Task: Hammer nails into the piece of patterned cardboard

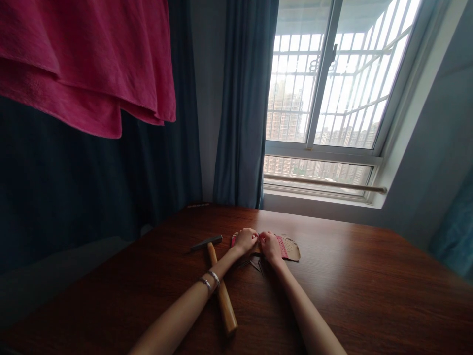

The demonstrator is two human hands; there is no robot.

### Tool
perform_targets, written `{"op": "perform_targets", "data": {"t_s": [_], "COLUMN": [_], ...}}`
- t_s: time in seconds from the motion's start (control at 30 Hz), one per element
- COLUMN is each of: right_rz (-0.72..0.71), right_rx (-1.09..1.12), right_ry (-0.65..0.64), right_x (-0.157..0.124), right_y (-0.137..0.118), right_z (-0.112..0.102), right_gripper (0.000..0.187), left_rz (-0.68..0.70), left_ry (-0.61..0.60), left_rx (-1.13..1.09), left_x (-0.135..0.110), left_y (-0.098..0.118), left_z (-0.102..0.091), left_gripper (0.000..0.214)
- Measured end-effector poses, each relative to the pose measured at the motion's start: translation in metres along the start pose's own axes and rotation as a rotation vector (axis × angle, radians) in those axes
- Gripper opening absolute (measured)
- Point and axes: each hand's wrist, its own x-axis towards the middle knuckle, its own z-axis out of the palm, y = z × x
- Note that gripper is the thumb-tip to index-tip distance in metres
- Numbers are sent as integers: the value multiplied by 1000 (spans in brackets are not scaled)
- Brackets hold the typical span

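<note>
Head view showed your left hand (246,241) and right hand (271,245) over the patterned piece (291,247) on the worktop (343,281); whether your grip pinched anything, I couldn't tell. Steady, light pressure suited this best.

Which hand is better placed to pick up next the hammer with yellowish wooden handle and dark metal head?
Left, probably. The hammer lies nearer the left hand, its handle passing under the left forearm; the right hand is farther across. Both hands are at the flat pink-and-tan piece.
</note>
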Motion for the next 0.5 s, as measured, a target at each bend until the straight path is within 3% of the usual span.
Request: {"op": "perform_targets", "data": {"t_s": [0.3,0.5], "right_rz": [50,64], "right_rx": [27,112], "right_ry": [47,15], "right_x": [-1,5], "right_y": [-5,-15], "right_z": [-1,-2], "right_gripper": [18,21], "left_rz": [-35,-104], "left_ry": [4,-66], "left_rx": [-51,-113], "left_x": [3,1], "left_y": [-6,-4], "left_z": [5,-3], "left_gripper": [30,32]}}
